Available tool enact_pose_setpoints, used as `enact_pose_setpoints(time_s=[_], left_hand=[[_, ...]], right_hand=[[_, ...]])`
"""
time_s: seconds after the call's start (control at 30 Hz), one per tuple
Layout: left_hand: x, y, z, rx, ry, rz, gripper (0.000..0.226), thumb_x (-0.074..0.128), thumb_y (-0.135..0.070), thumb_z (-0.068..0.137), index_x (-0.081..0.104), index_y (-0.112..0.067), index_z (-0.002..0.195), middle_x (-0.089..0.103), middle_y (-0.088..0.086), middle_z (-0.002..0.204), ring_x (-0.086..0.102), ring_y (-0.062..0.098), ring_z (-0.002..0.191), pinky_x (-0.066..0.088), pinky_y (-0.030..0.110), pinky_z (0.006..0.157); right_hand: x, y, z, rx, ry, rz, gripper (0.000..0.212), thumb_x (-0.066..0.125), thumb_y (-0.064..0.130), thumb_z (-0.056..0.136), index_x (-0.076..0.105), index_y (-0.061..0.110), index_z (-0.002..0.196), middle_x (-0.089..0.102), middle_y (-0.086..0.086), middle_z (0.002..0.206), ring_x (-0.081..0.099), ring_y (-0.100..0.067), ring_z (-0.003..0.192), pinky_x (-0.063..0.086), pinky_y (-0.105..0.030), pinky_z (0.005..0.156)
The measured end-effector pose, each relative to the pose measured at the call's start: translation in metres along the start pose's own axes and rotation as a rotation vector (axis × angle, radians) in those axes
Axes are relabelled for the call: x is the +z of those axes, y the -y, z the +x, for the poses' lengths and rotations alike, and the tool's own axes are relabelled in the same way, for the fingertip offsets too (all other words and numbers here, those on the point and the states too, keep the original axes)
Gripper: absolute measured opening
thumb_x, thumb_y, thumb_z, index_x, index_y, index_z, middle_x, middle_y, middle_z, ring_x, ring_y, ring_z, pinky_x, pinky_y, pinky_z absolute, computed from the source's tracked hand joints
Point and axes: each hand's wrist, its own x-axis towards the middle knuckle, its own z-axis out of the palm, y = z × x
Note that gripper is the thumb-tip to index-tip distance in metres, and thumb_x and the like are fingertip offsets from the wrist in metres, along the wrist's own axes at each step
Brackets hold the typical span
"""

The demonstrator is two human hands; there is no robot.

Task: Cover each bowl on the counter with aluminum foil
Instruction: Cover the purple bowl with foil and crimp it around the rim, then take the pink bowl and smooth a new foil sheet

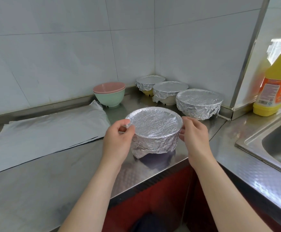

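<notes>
A foil-covered bowl (154,129) stands near the counter's front edge, its purple base showing below the crumpled foil skirt. My left hand (118,139) grips its left rim, thumb and fingers curled on the foil. My right hand (195,136) holds the right side, fingers curled against the foil. Three more foil-covered bowls (200,102) (169,92) (149,84) sit in the back corner. A pink bowl (108,87) is nested in a green bowl (110,98), both uncovered, by the back wall. Several flat foil sheets (44,134) lie stacked at the left.
The steel counter (52,178) turns a corner to the right, where a sink (280,144) is set in. A yellow detergent jug (277,86) stands behind the sink. Tiled walls close off the back. A red cabinet front lies below the counter edge.
</notes>
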Motion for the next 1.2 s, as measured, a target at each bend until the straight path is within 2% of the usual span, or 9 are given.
enact_pose_setpoints(time_s=[0.17,0.37,0.53,0.67,0.77,0.87,0.97,1.1,1.2], left_hand=[[0.009,0.004,0.026,-0.017,-0.017,-0.009,0.020,0.066,-0.031,0.082,0.068,-0.028,0.102,0.064,-0.003,0.086,0.062,0.015,0.080,0.053,0.049,0.091],[0.019,0.010,0.060,-0.036,-0.036,0.014,0.009,0.061,-0.024,0.091,0.068,-0.029,0.090,0.068,-0.007,0.090,0.066,0.019,0.091,0.053,0.047,0.092],[0.021,0.015,0.100,-0.027,-0.028,0.054,0.010,0.059,-0.027,0.088,0.068,-0.029,0.086,0.071,-0.007,0.095,0.066,0.018,0.095,0.053,0.045,0.091],[0.023,0.019,0.139,-0.034,-0.057,0.133,0.011,0.057,-0.023,0.090,0.068,-0.023,0.092,0.069,-0.007,0.093,0.065,0.019,0.096,0.053,0.039,0.090],[0.011,0.028,0.182,-0.051,-0.095,0.196,0.029,0.053,-0.036,0.077,0.061,-0.028,0.104,0.068,0.001,0.106,0.064,0.026,0.100,0.052,0.044,0.091],[-0.005,0.037,0.228,-0.031,-0.091,0.514,0.056,0.048,-0.036,0.077,0.048,-0.029,0.132,0.066,0.009,0.114,0.063,0.036,0.101,0.052,0.042,0.089],[-0.008,0.038,0.258,0.002,0.013,0.945,0.057,0.048,-0.025,0.089,0.032,-0.024,0.144,0.069,0.011,0.107,0.065,0.032,0.095,0.050,0.037,0.086],[-0.002,0.046,0.286,-0.002,0.068,0.974,0.019,0.050,-0.024,0.087,0.056,-0.016,0.104,0.071,0.005,0.069,0.067,0.020,0.059,0.052,0.028,0.065],[-0.003,0.055,0.305,0.008,0.038,0.875,0.019,0.060,-0.031,0.089,0.058,-0.012,0.089,0.073,0.010,0.076,0.070,0.026,0.071,0.055,0.034,0.074]], right_hand=[[0.006,-0.002,0.007,0.018,0.045,0.044,0.036,0.053,0.020,0.095,0.054,0.016,0.131,0.062,-0.004,0.121,0.060,-0.017,0.111,0.047,-0.040,0.102],[0.018,-0.001,0.027,0.001,0.121,-0.071,0.041,0.050,0.026,0.096,0.048,0.022,0.137,0.057,0.009,0.117,0.056,-0.008,0.104,0.046,-0.038,0.101],[0.045,-0.006,0.059,-0.025,0.078,-0.154,0.034,0.049,0.036,0.079,0.064,0.024,0.107,0.070,0.004,0.097,0.066,-0.021,0.094,0.053,-0.049,0.089],[0.073,-0.005,0.086,-0.048,0.069,-0.207,0.021,0.051,0.032,0.085,0.062,0.015,0.086,0.060,0.005,0.069,0.056,-0.022,0.071,0.047,-0.036,0.068],[0.081,-0.004,0.105,0.034,0.050,-0.258,0.026,0.051,0.042,0.085,0.055,0.016,0.086,0.052,0.002,0.069,0.046,-0.021,0.065,0.038,-0.034,0.063],[0.081,-0.003,0.115,0.119,0.116,-0.249,0.031,0.051,0.049,0.072,0.047,0.019,0.078,0.049,-0.002,0.065,0.042,-0.020,0.052,0.032,-0.032,0.049],[0.078,-0.001,0.117,0.160,0.158,-0.195,0.021,0.054,0.026,0.085,0.048,0.013,0.070,0.048,-0.003,0.049,0.037,-0.017,0.040,0.028,-0.025,0.043],[0.084,0.003,0.119,0.165,0.172,-0.159,0.014,0.049,0.013,0.089,0.051,0.010,0.076,0.049,-0.011,0.057,0.036,-0.016,0.037,0.026,-0.022,0.043],[0.094,0.002,0.125,0.150,0.160,-0.145,0.009,0.047,0.012,0.089,0.055,0.009,0.087,0.051,-0.013,0.060,0.040,-0.017,0.038,0.030,-0.023,0.043]])
